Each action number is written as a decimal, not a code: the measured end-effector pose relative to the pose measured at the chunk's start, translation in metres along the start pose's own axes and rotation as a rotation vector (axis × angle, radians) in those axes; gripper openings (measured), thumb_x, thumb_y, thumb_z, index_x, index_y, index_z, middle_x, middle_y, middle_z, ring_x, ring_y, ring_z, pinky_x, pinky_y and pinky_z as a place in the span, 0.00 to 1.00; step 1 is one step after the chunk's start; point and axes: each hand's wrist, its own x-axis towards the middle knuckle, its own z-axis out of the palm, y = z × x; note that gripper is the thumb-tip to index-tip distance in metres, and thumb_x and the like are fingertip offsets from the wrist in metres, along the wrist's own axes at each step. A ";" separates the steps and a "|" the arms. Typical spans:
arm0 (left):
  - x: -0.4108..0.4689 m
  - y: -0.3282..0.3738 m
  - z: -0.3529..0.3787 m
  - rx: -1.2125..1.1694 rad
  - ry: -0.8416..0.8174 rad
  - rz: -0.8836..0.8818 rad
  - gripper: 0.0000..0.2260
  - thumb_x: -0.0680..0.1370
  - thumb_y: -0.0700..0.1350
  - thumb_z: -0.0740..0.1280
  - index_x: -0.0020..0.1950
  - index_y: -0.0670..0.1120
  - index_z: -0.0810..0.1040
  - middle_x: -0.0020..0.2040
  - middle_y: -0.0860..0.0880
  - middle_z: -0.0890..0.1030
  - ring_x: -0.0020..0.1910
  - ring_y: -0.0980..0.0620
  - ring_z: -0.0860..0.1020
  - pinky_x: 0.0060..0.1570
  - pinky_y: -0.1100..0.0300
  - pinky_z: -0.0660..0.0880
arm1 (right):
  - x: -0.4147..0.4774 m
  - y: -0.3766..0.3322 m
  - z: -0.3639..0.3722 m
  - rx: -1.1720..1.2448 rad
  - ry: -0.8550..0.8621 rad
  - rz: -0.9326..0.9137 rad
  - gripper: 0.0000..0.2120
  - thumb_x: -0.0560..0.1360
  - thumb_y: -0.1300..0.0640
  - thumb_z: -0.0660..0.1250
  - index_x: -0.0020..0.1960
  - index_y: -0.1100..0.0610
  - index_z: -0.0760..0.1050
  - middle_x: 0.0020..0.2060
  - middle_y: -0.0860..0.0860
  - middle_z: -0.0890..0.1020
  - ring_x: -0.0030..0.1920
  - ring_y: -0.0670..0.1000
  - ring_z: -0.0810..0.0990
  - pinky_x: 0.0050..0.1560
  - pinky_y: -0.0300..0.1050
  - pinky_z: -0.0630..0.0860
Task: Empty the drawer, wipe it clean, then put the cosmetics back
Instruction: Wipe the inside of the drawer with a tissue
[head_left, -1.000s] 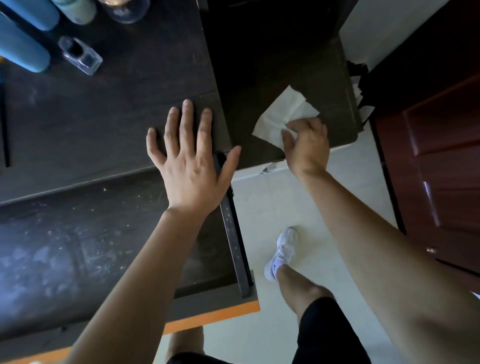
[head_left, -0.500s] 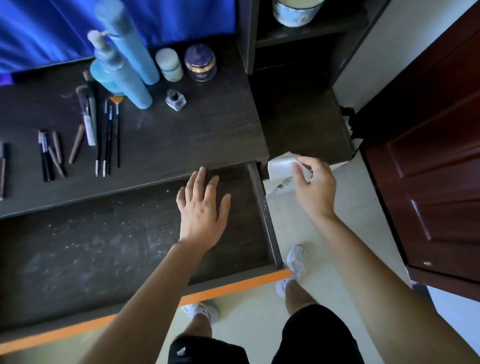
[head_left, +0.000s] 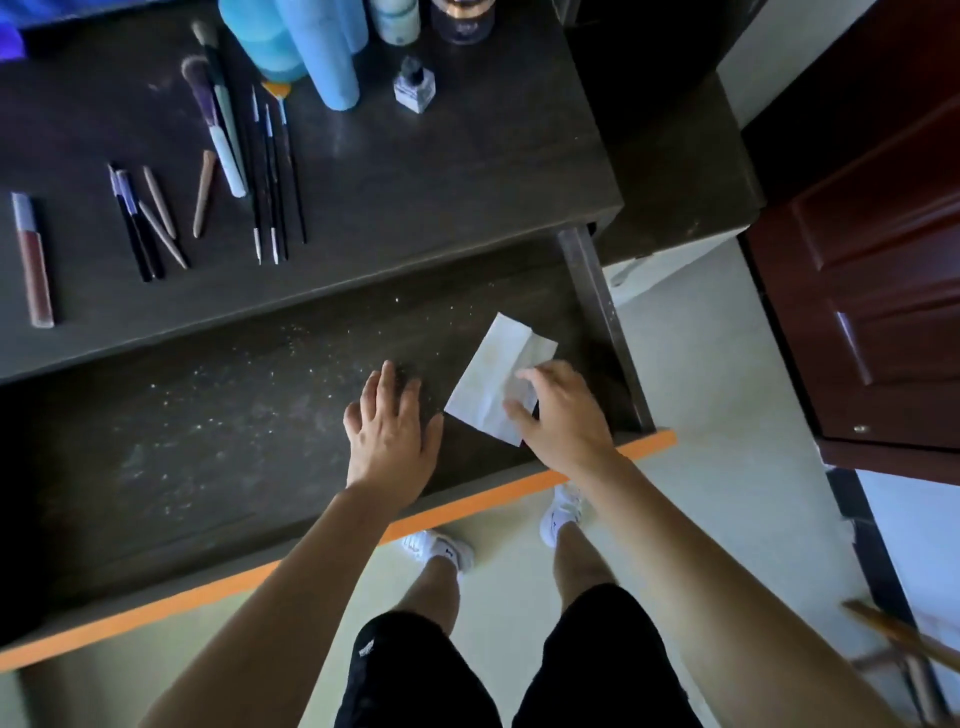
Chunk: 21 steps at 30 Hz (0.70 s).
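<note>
The dark drawer (head_left: 208, 441) stands pulled out, its floor speckled with pale dust and holding no cosmetics. A folded white tissue (head_left: 493, 374) lies on the drawer floor near the right wall. My right hand (head_left: 561, 410) rests on the tissue's near right part with fingers curled onto it. My left hand (head_left: 389, 426) lies flat on the drawer floor just left of the tissue, fingers straight. On the dark tabletop (head_left: 415, 197) behind lie makeup brushes (head_left: 223, 135), thin liner brushes (head_left: 270, 171), pencils (head_left: 150, 218) and a lip gloss tube (head_left: 32, 260).
Blue bottles (head_left: 311, 47), a small glass bottle (head_left: 414, 88) and jars stand at the tabletop's back. The drawer front has an orange edge (head_left: 519, 488). A dark side cabinet (head_left: 675, 171) and a reddish wooden door (head_left: 883, 286) stand to the right. My legs and white shoes are below.
My right hand brought the tissue from the side cabinet down into the drawer. My left hand moved from the tabletop edge onto the drawer floor.
</note>
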 end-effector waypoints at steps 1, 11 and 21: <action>0.000 -0.003 0.003 -0.001 -0.011 -0.004 0.24 0.80 0.55 0.60 0.73 0.46 0.67 0.77 0.42 0.59 0.76 0.41 0.57 0.69 0.40 0.58 | -0.001 -0.001 0.006 -0.028 0.017 -0.023 0.20 0.78 0.46 0.66 0.65 0.55 0.74 0.62 0.55 0.75 0.62 0.57 0.73 0.58 0.54 0.76; -0.007 -0.021 0.025 0.008 0.059 0.016 0.25 0.79 0.55 0.59 0.73 0.47 0.67 0.77 0.42 0.60 0.75 0.41 0.59 0.71 0.41 0.56 | 0.089 -0.009 0.035 -0.310 0.025 -0.103 0.34 0.81 0.38 0.49 0.81 0.52 0.43 0.79 0.63 0.42 0.79 0.62 0.42 0.78 0.59 0.45; -0.009 -0.020 0.028 -0.023 0.082 0.008 0.24 0.78 0.55 0.59 0.73 0.47 0.68 0.77 0.43 0.60 0.75 0.42 0.59 0.71 0.41 0.56 | 0.067 -0.024 0.042 -0.416 -0.136 -0.466 0.32 0.82 0.38 0.48 0.81 0.49 0.48 0.79 0.63 0.45 0.79 0.62 0.42 0.79 0.56 0.45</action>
